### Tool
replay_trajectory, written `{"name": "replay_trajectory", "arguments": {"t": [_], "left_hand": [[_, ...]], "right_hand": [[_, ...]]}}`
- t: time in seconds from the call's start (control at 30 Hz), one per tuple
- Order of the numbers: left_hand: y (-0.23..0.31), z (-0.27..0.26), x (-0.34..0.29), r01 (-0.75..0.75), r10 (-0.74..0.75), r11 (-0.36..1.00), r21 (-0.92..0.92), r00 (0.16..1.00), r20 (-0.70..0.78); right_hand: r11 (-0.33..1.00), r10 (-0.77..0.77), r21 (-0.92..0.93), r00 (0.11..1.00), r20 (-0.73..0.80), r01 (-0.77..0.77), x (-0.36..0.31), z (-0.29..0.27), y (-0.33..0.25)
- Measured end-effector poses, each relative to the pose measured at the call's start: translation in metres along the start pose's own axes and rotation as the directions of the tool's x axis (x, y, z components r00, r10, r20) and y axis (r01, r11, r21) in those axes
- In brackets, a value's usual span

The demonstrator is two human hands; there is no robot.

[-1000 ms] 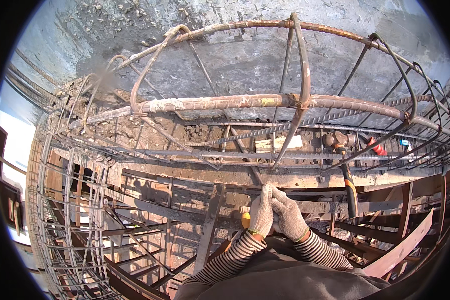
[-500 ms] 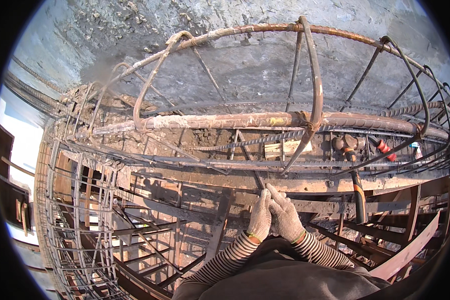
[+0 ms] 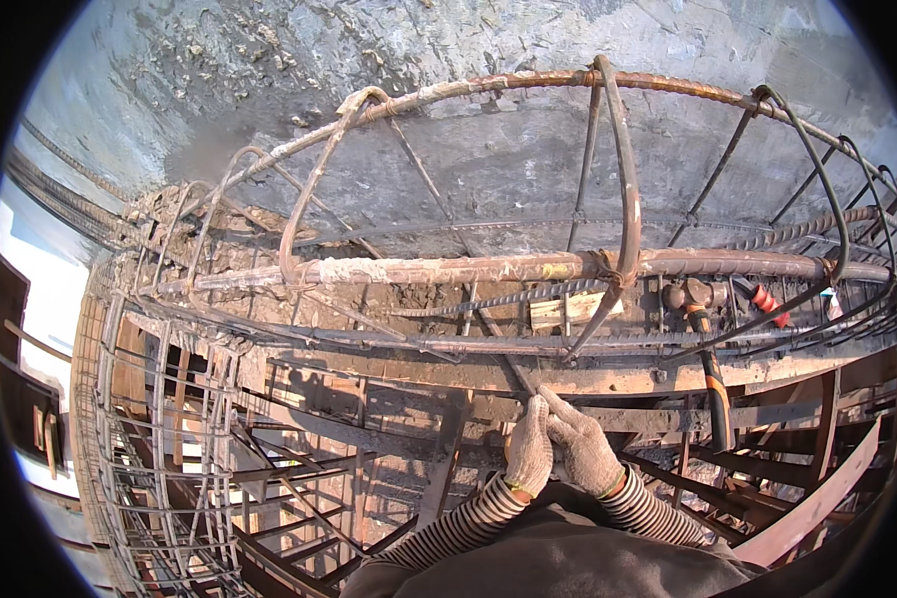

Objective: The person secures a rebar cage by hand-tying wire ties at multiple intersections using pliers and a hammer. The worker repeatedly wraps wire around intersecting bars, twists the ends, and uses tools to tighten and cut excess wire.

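Note:
My left hand (image 3: 529, 450), in a pale knitted work glove, is closed with its fingertips up by the near edge of a wooden board (image 3: 429, 371). Pressed against it from the right is my right hand (image 3: 583, 448), gloved alike, its fingers closed and pointing up and left. What they hold, if anything, is hidden between them. A dark, narrow metal bar (image 3: 500, 344) slants from inside the rebar cage down to the fingertips; whether it is gripped cannot be made out. Beyond the hands runs the cage's thick rusty bar (image 3: 448, 269), ringed by bent stirrups (image 3: 628, 189).
A hammer (image 3: 713, 384) with a black and orange handle lies across the board to the right. Beside its head is a red and black object (image 3: 767, 303). A wood piece (image 3: 573, 311) sits in the cage. A rebar mesh (image 3: 169, 448) stands left; a concrete wall (image 3: 508, 149) rises beyond.
The whole view has shifted, so the cage, board and hammer sit slightly lower. My hands appear a little lower and to the right, still pressed together by the bar's near end.

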State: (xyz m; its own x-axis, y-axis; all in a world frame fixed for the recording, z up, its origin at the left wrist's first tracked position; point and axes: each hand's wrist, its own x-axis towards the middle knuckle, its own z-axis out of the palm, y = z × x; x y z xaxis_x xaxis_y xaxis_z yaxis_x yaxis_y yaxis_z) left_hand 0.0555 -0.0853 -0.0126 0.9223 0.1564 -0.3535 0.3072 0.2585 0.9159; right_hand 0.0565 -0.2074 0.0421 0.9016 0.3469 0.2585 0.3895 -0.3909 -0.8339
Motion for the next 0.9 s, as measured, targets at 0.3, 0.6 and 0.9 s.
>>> {"name": "replay_trajectory", "arguments": {"t": [0.3, 0.6, 0.9], "left_hand": [[0.024, 0.017, -0.008, 0.116, -0.114, 0.993, -0.031, 0.991, 0.064], [0.019, 0.011, 0.012, 0.123, -0.112, 0.989, -0.077, 0.985, 0.133], [0.029, -0.007, 0.01, 0.321, -0.311, 0.942, -0.098, 0.944, 0.108]], "right_hand": [[1.0, 0.009, 0.02, 0.999, 0.034, -0.01, 0.005, -0.023, -0.008], [0.999, -0.05, -0.018, 0.999, 0.01, 0.05, 0.021, -0.02, 0.006], [0.943, 0.209, 0.234, 0.968, 0.137, -0.236, 0.011, 0.004, 0.008]]}}
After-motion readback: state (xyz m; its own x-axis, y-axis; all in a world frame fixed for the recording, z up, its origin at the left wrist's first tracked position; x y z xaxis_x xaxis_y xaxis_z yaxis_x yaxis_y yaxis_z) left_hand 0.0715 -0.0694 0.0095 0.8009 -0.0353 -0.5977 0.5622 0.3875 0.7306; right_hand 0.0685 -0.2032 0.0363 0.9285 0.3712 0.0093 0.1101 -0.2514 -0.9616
